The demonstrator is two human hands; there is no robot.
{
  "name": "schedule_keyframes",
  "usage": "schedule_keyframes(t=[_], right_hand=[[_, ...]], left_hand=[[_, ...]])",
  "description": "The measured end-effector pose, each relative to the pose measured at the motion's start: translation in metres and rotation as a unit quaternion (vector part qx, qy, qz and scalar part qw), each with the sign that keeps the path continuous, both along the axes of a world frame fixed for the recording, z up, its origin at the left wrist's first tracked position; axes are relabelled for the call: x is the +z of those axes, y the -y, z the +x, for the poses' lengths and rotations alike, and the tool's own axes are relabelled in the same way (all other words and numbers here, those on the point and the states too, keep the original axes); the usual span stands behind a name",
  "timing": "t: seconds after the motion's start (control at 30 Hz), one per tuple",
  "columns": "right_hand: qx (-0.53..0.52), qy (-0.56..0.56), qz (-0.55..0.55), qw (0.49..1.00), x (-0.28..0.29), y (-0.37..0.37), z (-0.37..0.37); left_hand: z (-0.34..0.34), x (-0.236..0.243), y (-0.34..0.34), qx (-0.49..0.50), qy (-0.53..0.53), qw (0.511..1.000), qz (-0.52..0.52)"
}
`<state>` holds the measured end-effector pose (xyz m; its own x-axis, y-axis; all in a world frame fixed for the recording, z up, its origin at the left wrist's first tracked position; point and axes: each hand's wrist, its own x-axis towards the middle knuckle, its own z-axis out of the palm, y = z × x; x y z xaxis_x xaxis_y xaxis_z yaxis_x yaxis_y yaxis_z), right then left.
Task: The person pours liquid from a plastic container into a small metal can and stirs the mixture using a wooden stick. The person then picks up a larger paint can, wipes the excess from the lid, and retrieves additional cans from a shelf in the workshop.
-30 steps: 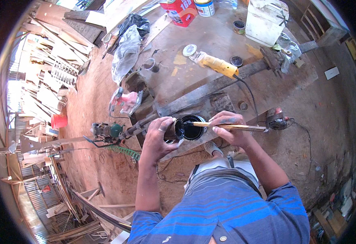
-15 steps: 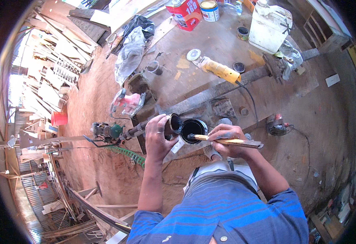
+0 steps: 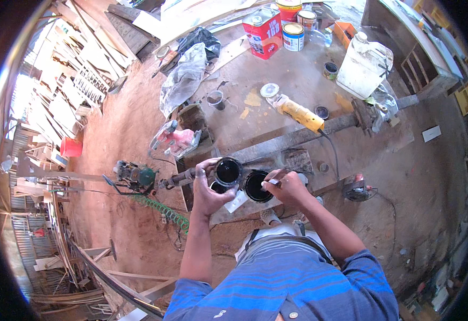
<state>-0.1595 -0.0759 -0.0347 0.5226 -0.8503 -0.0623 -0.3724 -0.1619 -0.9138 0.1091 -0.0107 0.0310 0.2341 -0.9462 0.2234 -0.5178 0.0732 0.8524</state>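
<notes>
My left hand point(image 3: 207, 188) is wrapped round a small can point(image 3: 228, 172) of black liquid, its mouth facing up. Just to its right stands a larger round tin point(image 3: 258, 186), dark and glossy inside. Over that tin's right rim, my right hand point(image 3: 288, 187) pinches a wooden stick point(image 3: 273, 182); only a short pale end shows, and the fingers hide the rest. Both containers are close together, the small can slightly higher in view.
On the bench point(image 3: 234, 123) ahead lie a yellow angle grinder point(image 3: 298, 112), a pink-red sander point(image 3: 177, 140) and a plastic cup point(image 3: 216, 100). Behind stand a red rectangular can point(image 3: 263, 35) and a white jerrycan point(image 3: 365, 64). A green coiled hose point(image 3: 161, 211) lies at left.
The small can, tilted toward the larger tin before, is now turned upright. My right hand has swung the stick from lying across the tin to a steeper hold.
</notes>
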Motion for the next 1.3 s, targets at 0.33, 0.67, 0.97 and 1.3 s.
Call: schedule_keyframes(t=[0.33,0.67,0.97,1.3], right_hand=[[-0.071,-0.043,0.036,0.996,-0.006,-0.009,-0.011],[-0.269,0.096,-0.026,0.958,0.002,0.041,-0.161],[-0.405,0.033,-0.164,0.899,-0.035,0.276,-0.341],[-0.313,-0.131,-0.025,0.940,-0.021,0.408,-0.358]], left_hand=[[0.018,-0.044,0.051,-0.059,-0.146,0.984,0.079],[0.012,-0.126,0.178,0.018,0.102,0.984,0.143],[0.014,-0.147,0.186,0.042,0.132,0.950,0.279],[-0.042,-0.054,0.045,0.203,0.058,0.973,0.095]])
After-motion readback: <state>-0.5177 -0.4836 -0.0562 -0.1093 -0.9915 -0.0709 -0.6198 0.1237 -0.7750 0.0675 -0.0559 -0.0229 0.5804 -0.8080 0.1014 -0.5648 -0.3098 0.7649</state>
